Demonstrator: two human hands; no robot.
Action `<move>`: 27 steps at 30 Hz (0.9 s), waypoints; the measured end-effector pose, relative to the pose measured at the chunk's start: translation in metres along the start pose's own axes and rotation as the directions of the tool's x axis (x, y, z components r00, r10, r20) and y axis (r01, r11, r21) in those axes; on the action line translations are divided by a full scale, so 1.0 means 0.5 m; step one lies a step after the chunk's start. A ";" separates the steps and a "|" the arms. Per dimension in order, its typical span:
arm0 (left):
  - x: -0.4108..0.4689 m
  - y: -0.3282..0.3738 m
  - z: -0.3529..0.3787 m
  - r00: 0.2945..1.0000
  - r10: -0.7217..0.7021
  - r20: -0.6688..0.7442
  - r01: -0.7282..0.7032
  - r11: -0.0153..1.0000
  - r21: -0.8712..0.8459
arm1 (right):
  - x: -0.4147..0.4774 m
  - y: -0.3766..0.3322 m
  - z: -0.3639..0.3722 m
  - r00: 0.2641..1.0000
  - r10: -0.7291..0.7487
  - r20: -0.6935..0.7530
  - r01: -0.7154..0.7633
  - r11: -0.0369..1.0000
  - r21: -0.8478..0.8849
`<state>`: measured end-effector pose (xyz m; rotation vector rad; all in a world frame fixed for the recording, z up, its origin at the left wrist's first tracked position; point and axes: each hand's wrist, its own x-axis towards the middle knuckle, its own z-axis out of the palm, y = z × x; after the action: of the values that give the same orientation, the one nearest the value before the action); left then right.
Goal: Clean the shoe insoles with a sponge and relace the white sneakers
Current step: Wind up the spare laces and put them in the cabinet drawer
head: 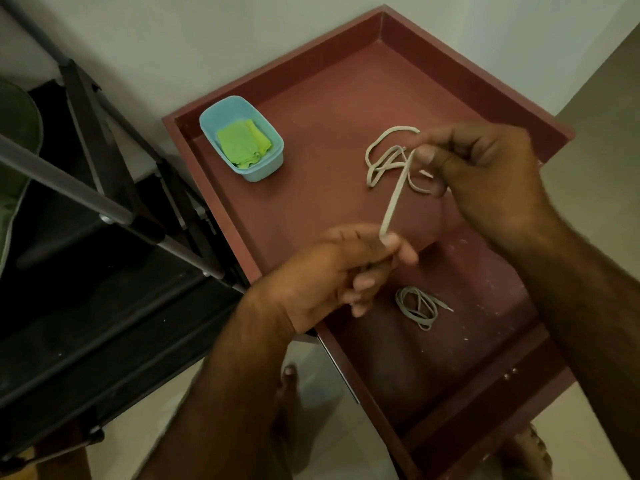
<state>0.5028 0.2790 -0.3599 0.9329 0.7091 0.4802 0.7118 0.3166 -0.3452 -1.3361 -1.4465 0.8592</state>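
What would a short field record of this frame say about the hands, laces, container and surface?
left hand: pinches one end of the held shoelace
right hand: pinches the same lace further along; the rest loops below it
second shoelace: coiled on the tray, apart from both hands
blue container: holds a green sponge
surface: red-brown tray table
sneakers: not in view

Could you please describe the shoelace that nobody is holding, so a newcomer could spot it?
Start at the reddish-brown tray table. On its near, scuffed end, beside the left hand, lies the loose shoelace. Unlike the other lace, stretched from that hand to the right hand, it is coiled in a small bundle, untouched.
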 end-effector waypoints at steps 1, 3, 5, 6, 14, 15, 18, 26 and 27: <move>-0.005 -0.001 -0.002 0.998 -0.059 0.007 0.058 0.995 0.081 | 0.004 -0.003 -0.006 0.997 0.000 -0.081 -0.001 1.000 -0.009; -0.015 0.000 -0.004 0.991 -0.135 0.002 0.133 0.981 0.144 | 0.012 -0.006 -0.019 0.976 0.014 -0.216 -0.023 0.999 -0.036; -0.019 0.003 -0.005 0.992 -0.111 -0.064 0.118 0.985 0.126 | 0.017 -0.005 -0.029 0.974 0.028 -0.227 -0.054 0.992 -0.110; -0.017 0.002 -0.006 0.990 -0.077 -0.122 0.093 0.988 0.124 | 0.018 -0.006 -0.033 0.985 0.020 -0.170 -0.057 0.974 -0.218; -0.001 0.011 0.000 0.981 -0.059 -0.183 0.055 0.998 -0.028 | 0.000 -0.013 0.017 0.708 0.041 0.705 0.274 0.904 -0.327; -0.003 0.014 -0.003 0.991 -0.053 -0.121 0.038 0.992 -0.122 | -0.004 -0.006 0.025 0.715 0.023 0.699 0.242 0.930 -0.278; -0.002 0.018 -0.008 0.988 0.140 -0.069 -0.156 0.905 -0.396 | -0.008 0.003 0.037 0.772 0.047 0.633 0.068 0.985 -0.157; 0.029 0.000 -0.004 0.613 0.427 -0.665 -0.483 0.868 0.112 | -0.069 -0.012 0.083 0.499 0.296 0.815 0.073 0.922 -0.380; 0.029 -0.008 -0.001 0.609 0.466 -0.642 -0.400 0.879 0.259 | -0.069 -0.020 0.085 0.495 0.283 0.821 0.077 0.927 -0.366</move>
<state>0.5127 0.2865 -0.3682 1.0125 1.1955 1.2976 0.6665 0.2856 -0.3550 -1.2951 -2.4330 1.5581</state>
